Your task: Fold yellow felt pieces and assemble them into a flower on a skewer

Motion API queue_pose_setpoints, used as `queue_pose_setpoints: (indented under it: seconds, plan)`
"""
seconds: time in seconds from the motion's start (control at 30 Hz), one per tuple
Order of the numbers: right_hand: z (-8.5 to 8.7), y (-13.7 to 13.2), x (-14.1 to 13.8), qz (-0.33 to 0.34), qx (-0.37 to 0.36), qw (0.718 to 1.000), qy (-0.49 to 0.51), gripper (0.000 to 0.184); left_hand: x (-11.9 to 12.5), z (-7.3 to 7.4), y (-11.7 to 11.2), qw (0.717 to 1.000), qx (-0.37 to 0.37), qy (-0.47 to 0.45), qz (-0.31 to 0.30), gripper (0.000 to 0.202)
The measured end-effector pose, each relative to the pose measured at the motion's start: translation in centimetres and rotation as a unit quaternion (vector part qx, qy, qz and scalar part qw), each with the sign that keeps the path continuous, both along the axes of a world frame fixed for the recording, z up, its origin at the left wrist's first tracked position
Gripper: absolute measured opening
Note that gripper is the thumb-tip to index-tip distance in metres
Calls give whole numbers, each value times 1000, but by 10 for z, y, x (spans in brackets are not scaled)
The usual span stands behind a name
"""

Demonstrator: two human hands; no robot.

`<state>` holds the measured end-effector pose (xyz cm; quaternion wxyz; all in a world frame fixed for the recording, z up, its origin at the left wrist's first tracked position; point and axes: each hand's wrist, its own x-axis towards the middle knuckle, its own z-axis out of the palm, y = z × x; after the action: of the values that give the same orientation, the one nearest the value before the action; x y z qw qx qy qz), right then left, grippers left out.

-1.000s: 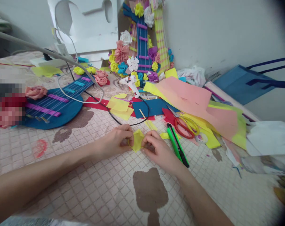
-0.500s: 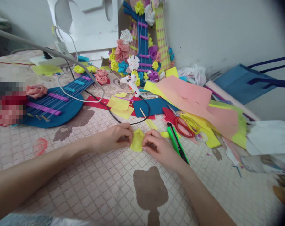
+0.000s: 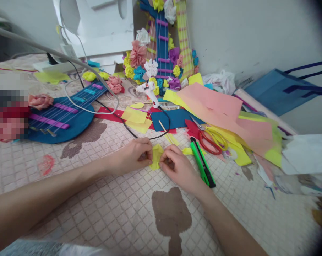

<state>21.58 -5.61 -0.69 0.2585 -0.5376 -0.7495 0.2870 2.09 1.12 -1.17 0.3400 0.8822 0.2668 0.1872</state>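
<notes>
Two grips, of the left hand (image 3: 135, 154) and right hand (image 3: 180, 166), clamp opposite sides of a yellow paper piece (image 3: 156, 155), presumably to spread it evenly between them.

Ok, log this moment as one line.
left hand: pinching yellow piece; right hand: pinching its opposite side; green cutter: beside right hand; white glue gun: beyond both hands

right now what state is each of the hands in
Left hand: closed, holding the yellow paper piece by its left side.
Right hand: closed, holding that piece's right side.
</notes>
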Motion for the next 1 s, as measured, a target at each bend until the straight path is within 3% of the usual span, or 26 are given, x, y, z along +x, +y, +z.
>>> queue_pose_setpoints:
  seconds: [0.33, 0.67, 1.0]
  plan:
    - [-2, 1, -4, -12, 16, 1000, -14, 14, 5, 3, -6, 999, 20, 15, 37, 12]
    - [-2, 1, -6, -26, 17, 999, -28, 14, 10, -6, -14, 992, 92, 29, 81, 8]
    - [-3, 1, -8, -42, 28, 998, -48, 15, 13, -5, -20, 987, 100, 50, 112, 9]
